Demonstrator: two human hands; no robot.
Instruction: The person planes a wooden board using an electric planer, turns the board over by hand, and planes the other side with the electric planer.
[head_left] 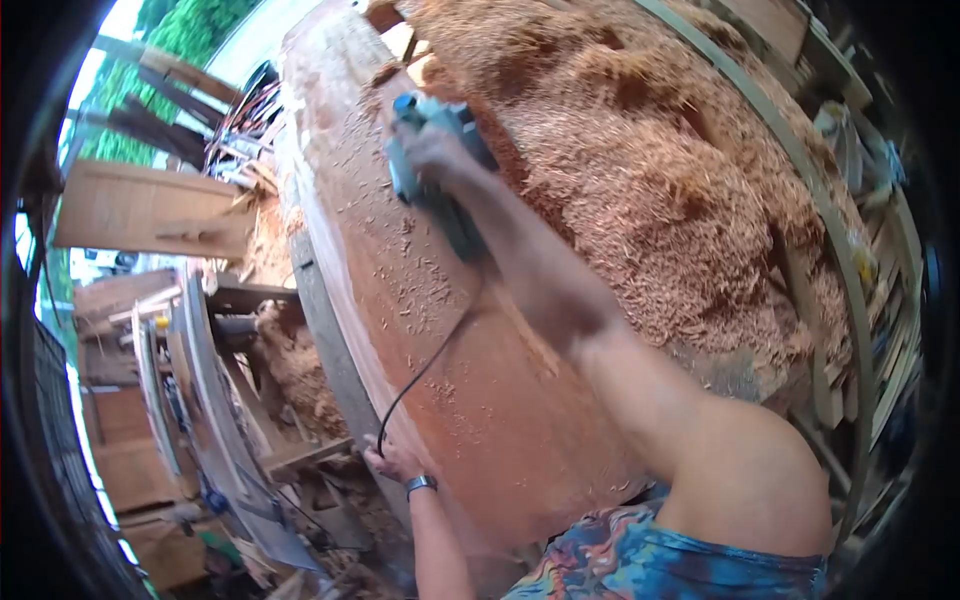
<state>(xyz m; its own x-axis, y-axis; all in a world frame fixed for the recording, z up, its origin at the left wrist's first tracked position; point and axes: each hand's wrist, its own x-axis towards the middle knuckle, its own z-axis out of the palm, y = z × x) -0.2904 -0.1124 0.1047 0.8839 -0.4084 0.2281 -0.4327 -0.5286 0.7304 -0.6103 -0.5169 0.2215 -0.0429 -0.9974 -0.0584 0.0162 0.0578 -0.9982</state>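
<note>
My right hand (437, 152) is wrapped round the top of a teal electric planer (455, 225), partly blurred, which rests on a long reddish-brown wooden slab (500, 430) towards its far end. From the planer a dark power cord (430, 363) runs back over the slab to the near left edge. There my left hand (397, 460), with a dark band at the wrist, has its fingers closed on the cord. Loose curled shavings (415, 290) are scattered across the slab's surface around and behind the planer.
A large heap of wood shavings (660, 190) lies along the slab's right side. Leaning boards (155, 210) and a long beam (225, 420) stand to the left. More planks (895, 330) are stacked at the far right.
</note>
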